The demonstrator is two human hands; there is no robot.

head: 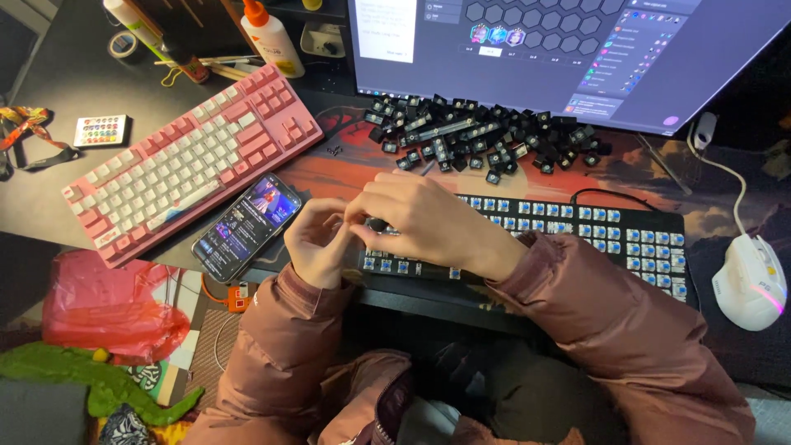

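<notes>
Head view, single frame.

Item 1: black keyboard (577,227), keycaps stripped, blue switch stems exposed in rows. It lies near the person on a red-and-dark desk mat (346,169). Its long axis runs left to right with a slight tilt, the right end a little nearer than the left. The left portion is covered by the hands.

Item 2: left hand (317,239), fingers curled inward, at the left end of the black keyboard. Whether it pinches anything cannot be told.

Item 3: right hand (420,218), laid across the keyboard's left half, fingers closed around a small dark object (377,223) at the point where the two hands meet. The object is too small to identify. Both arms wear a dusty-pink padded jacket (626,330).

Item 4: heap of loose black keycaps (478,136), far side of the black keyboard, just in front of the monitor (568,49).

Item 5: pink and white keyboard (194,161), left of the hands, long axis running from near left to far right.

Item 6: smartphone (247,227), screen lit, between the pink keyboard and the left hand, angled the same way.

Item 7: white mouse (750,280), far right, cable trailing toward the monitor.

Item 8: white glue bottle with orange cap (272,37), far left of centre.

Item 9: red plastic bag (107,305) and green toy crocodile (91,383), near left.
</notes>
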